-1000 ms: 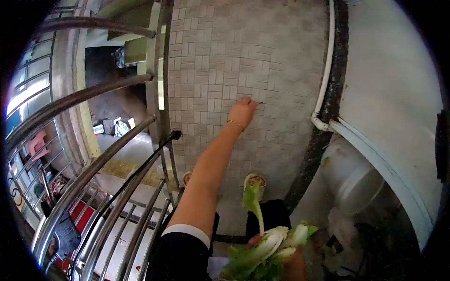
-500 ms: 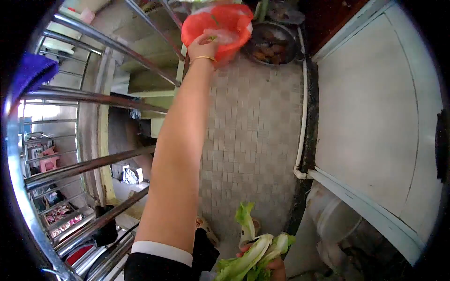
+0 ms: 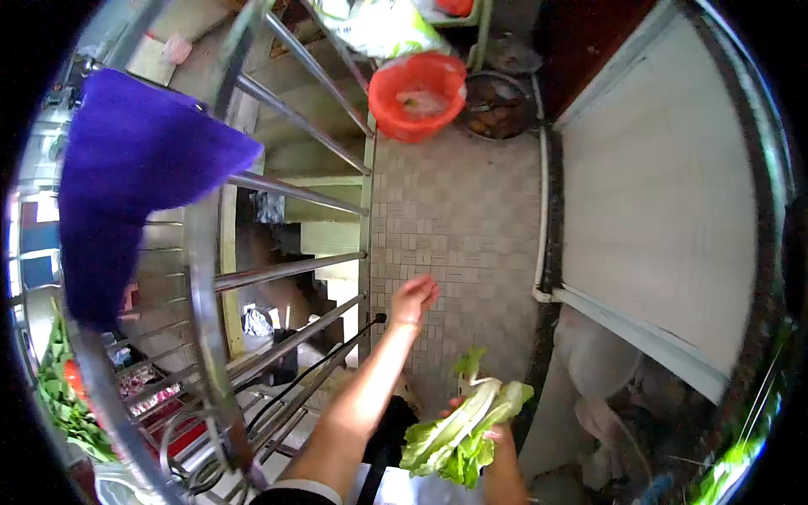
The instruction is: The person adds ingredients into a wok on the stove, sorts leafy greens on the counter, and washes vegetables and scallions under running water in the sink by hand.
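My left hand (image 3: 417, 296) is over the tiled floor, its fingers curled loosely; whether anything small is between them is too blurred to tell. Leafy green lettuce (image 3: 459, 433) with pale stalks is held at the lower middle by my right hand (image 3: 497, 433), which is partly hidden behind the leaves. A red plastic basin (image 3: 416, 126) with something pale and green inside stands on the floor at the top. Beside it is a dark round pan (image 3: 498, 105) holding brownish pieces.
Metal railings (image 3: 290, 271) run along the left, with a purple cloth (image 3: 143, 168) draped over them. A white pipe (image 3: 543, 202) follows the right floor edge beside a pale door panel (image 3: 656, 202). A translucent bucket (image 3: 602, 362) stands at the lower right.
My left hand reached to the red basin, then came back towards my body. The view has shifted, bringing the purple cloth fully into sight. The lettuce stays in my right hand.
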`<state>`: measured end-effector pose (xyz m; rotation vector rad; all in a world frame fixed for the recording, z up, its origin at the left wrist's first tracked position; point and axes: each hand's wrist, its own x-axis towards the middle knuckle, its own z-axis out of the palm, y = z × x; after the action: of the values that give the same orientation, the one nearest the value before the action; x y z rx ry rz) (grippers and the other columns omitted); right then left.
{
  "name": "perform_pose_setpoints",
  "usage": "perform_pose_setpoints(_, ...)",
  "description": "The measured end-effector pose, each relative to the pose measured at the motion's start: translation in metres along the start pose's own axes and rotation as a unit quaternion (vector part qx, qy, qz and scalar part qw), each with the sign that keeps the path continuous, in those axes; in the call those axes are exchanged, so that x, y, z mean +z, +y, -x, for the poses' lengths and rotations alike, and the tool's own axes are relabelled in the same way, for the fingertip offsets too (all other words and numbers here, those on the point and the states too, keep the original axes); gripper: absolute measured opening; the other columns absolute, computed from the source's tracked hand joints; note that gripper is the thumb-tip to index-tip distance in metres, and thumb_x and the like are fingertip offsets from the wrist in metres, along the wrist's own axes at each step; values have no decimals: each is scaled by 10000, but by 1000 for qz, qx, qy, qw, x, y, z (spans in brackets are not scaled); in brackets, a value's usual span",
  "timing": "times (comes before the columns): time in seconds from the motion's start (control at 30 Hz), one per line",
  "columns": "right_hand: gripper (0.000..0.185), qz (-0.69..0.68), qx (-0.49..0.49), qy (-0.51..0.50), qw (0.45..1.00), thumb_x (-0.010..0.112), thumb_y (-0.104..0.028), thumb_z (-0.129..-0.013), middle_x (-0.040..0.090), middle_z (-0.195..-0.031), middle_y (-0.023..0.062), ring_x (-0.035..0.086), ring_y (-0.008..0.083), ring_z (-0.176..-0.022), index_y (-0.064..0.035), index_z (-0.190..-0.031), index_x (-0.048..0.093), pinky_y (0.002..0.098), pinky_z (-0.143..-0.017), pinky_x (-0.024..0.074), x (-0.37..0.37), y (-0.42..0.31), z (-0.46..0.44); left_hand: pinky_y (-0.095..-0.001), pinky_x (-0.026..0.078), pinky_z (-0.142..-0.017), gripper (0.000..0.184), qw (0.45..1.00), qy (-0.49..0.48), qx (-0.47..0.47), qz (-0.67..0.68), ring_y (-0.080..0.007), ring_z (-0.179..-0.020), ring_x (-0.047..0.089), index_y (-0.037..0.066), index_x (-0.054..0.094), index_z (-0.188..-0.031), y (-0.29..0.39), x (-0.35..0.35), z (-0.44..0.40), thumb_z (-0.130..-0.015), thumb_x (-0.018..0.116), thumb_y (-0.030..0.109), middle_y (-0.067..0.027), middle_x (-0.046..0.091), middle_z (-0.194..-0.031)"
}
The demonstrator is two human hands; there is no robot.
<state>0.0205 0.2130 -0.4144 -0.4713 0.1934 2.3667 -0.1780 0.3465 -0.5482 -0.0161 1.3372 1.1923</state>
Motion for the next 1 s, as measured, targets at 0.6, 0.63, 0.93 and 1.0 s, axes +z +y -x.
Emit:
perform_pose_setpoints(0.6,858,280,-362,-8,889,767,-241,-567,421,-1239,229,479,340,-1096,43,-1257,343,440,-917,416,342,-94,315,-233,460,-584,180,965,-134,24,-226,-110,-688,562,75,567,-988,140,22,389,-833,580,165,-34,606,-840)
perform_pose_setpoints(0.63,853,299,-422,-6,856,755,-228,-593,410,-1244,238,468,355,-1104,14,-1280,312,453,-916,414,337,-106,337,-234,462,-585,171,961,-139,21,-240,-110,-691,564,76,568,-978,140,28,406,-833,582,165,-33,606,-841)
perform_pose_setpoints(0.93,469,139,-593,327,722,699,-24,-662,584,-922,107,576,205,-834,21,-1082,495,330,-741,487,272,-218,344,-204,469,-608,158,943,-163,69,-283,-93,-712,571,48,578,-973,136,60,496,-835,579,126,-38,613,-850)
perform_pose_setpoints(1.0,421,202,-587,345,704,695,-24,-669,587,-897,104,582,200,-792,26,-1046,517,321,-714,494,277,-237,343,-203,469,-612,161,943,-152,84,-282,-93,-717,572,48,578,-972,136,56,509,-833,583,129,-38,613,-853)
